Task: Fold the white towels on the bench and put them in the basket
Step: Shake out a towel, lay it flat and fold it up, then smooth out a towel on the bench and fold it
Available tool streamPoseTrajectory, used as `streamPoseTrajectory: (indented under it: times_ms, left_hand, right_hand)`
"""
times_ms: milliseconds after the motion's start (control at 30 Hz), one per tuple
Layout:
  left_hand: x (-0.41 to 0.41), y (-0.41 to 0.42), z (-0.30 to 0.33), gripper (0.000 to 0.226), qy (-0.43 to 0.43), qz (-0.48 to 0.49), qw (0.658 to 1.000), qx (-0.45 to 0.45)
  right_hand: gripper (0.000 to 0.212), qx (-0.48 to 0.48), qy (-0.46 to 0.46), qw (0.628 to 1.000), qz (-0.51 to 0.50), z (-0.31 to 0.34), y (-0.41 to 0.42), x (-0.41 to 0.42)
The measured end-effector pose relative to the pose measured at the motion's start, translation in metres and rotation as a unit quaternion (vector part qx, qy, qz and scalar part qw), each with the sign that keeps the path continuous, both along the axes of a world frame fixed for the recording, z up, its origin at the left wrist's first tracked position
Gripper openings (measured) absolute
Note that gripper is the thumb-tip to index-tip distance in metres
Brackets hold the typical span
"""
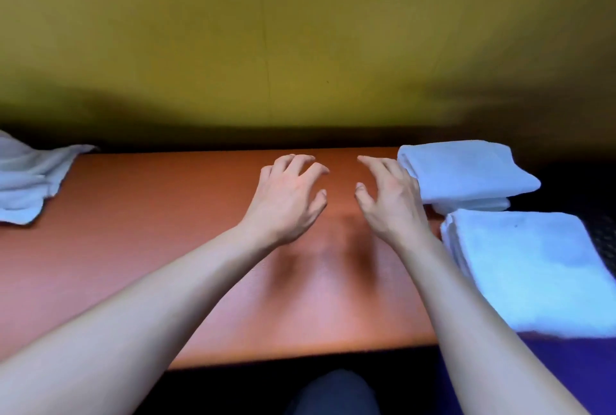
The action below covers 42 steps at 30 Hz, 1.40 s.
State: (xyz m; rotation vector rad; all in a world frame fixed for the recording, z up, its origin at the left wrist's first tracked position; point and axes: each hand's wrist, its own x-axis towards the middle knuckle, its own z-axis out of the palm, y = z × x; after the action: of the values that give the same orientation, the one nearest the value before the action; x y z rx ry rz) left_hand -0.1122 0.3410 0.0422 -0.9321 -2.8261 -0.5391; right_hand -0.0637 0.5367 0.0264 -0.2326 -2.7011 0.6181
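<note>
Two bare forearms reach forward over an orange-brown surface (166,231) set against a yellow-green wall (300,31). The left hand (286,201) and right hand (388,201) hover side by side above its bare middle, fingers spread and loosely bent, each grip wide and holding nothing.

Folded white towels lie at the right end: a thick folded towel (466,171) just beside the right hand, seemingly resting on another fold, and nearer the viewer a larger flat folded stack (533,274). At the far left edge a crumpled, unfolded towel (30,174) lies partly out of view.

This looks like a pause between towels (one fold finished, the next not yet taken). The likely next move is a reach well to the left for the crumpled towel, dragging it to the open middle and spreading it flat.

No basket is visible. Nothing lies between the hands and the crumpled towel.
</note>
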Motion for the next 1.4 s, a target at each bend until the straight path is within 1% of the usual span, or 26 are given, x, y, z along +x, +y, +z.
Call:
streamPoseTrajectory:
  times_ms: [133,300,433,533,667,733,800,867,933,967,1033,1067,1133,1167,1233,1300,1400]
  left_hand:
    - [0.004,-0.065,0.005,0.046,-0.002,0.042,0.999,0.004]
    - [0.002,-0.145,0.001,0.039,-0.016,0.088,0.996,0.006]
    - [-0.007,-0.208,-0.007,0.038,-0.021,0.136,0.990,0.011]
    - [-0.013,-0.255,-0.017,0.041,-0.026,0.174,0.984,0.007]
    - [-0.026,-0.313,-0.040,0.038,-0.031,0.219,0.975,-0.002]
    - [-0.035,-0.339,-0.053,0.043,-0.037,0.246,0.969,-0.008]
    - [-0.049,-0.365,-0.067,0.052,-0.029,0.274,0.961,-0.030]
    - [-0.066,-0.394,-0.079,0.064,-0.009,0.295,0.951,-0.091]
    - [-0.084,-0.423,-0.088,0.068,-0.009,0.311,0.941,-0.133]
    - [-0.093,-0.435,-0.093,0.068,-0.021,0.317,0.939,-0.133]
    - [-0.105,-0.451,-0.101,0.061,-0.051,0.317,0.940,-0.111]
    - [-0.109,-0.454,-0.104,0.054,-0.055,0.313,0.943,-0.097]
    - [-0.109,-0.452,-0.107,0.034,-0.041,0.322,0.944,-0.055]
    - [-0.106,-0.448,-0.108,0.028,-0.034,0.332,0.942,-0.026]
    - [-0.092,-0.436,-0.108,0.024,-0.038,0.335,0.941,0.036]
    - [-0.069,-0.418,-0.107,0.021,-0.043,0.309,0.946,0.087]
    - [-0.027,-0.382,-0.097,0.024,-0.087,0.261,0.949,0.157]
  right_hand:
    - [0.050,-0.010,-0.010,0.999,0.028,0.002,-0.064,-0.007]
    - [0.050,-0.018,-0.026,0.997,0.077,-0.003,-0.144,-0.032]
    - [0.050,-0.021,-0.039,0.992,0.119,-0.012,-0.207,-0.057]
    - [0.050,-0.022,-0.047,0.987,0.151,-0.020,-0.251,-0.076]
    - [0.050,-0.025,-0.066,0.980,0.187,-0.034,-0.304,-0.099]
    - [0.051,-0.025,-0.080,0.976,0.203,-0.042,-0.326,-0.109]
    - [0.050,-0.018,-0.096,0.971,0.219,-0.051,-0.345,-0.118]
    - [0.050,-0.013,-0.109,0.967,0.231,-0.060,-0.359,-0.125]
    - [0.050,-0.008,-0.118,0.964,0.239,-0.068,-0.368,-0.130]
    - [0.050,-0.006,-0.121,0.963,0.242,-0.071,-0.370,-0.131]
    - [0.050,-0.002,-0.128,0.960,0.248,-0.076,-0.372,-0.132]
    - [0.050,-0.001,-0.133,0.959,0.250,-0.078,-0.372,-0.133]
    - [0.050,-0.003,-0.140,0.959,0.248,-0.081,-0.371,-0.131]
    - [0.049,-0.001,-0.144,0.958,0.246,-0.081,-0.370,-0.128]
    - [0.050,0.002,-0.149,0.958,0.246,-0.080,-0.366,-0.123]
    - [0.051,0.002,-0.153,0.957,0.248,-0.076,-0.362,-0.117]
    - [0.059,0.015,-0.179,0.948,0.264,-0.065,-0.354,-0.102]
